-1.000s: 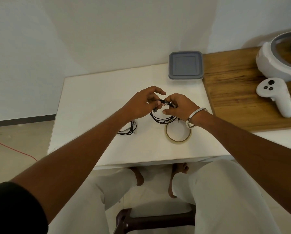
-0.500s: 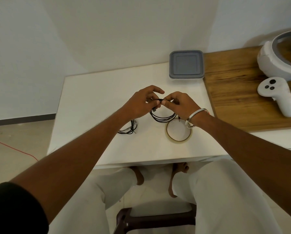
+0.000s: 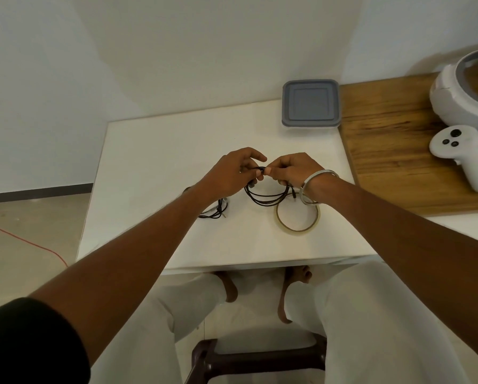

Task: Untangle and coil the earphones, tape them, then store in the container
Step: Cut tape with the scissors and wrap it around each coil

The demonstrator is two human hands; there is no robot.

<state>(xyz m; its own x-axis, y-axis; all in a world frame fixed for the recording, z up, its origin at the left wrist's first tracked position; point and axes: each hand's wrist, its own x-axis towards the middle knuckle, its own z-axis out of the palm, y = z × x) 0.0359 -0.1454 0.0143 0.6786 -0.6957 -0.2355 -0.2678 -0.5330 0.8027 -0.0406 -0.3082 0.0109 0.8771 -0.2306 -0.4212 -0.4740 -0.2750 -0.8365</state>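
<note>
While you sit on a dark stool (image 3: pixel 257 361) with your knees under the near edge, the white table (image 3: pixel 154 167) fills the middle of the view, set against a plain white wall (image 3: pixel 176 51); a pale floor with one red cable (image 3: pixel 24 239) shows to its left, and a wooden surface (image 3: pixel 393 151) adjoins it on the right. Nearest you on the table lies one ring of clear tape (image 3: pixel 298 214), flat, partly under your right wrist and its one metal bangle (image 3: pixel 312 187). Left of the tape, under your left forearm, rests a second bundle of dark earphones (image 3: pixel 215 210). Just beyond, your left hand (image 3: pixel 229 176) and right hand (image 3: pixel 296 170) meet fingertip to fingertip, both pinching the top of one black earphone coil (image 3: pixel 268 196), whose loops hang down towards the tabletop. Farther back, at the far right corner of the table, stands one square container (image 3: pixel 310 103) with its grey lid on, well apart from the coil. On the wood sit one white controller (image 3: pixel 465 159) and one white headset (image 3: pixel 468 98).
</note>
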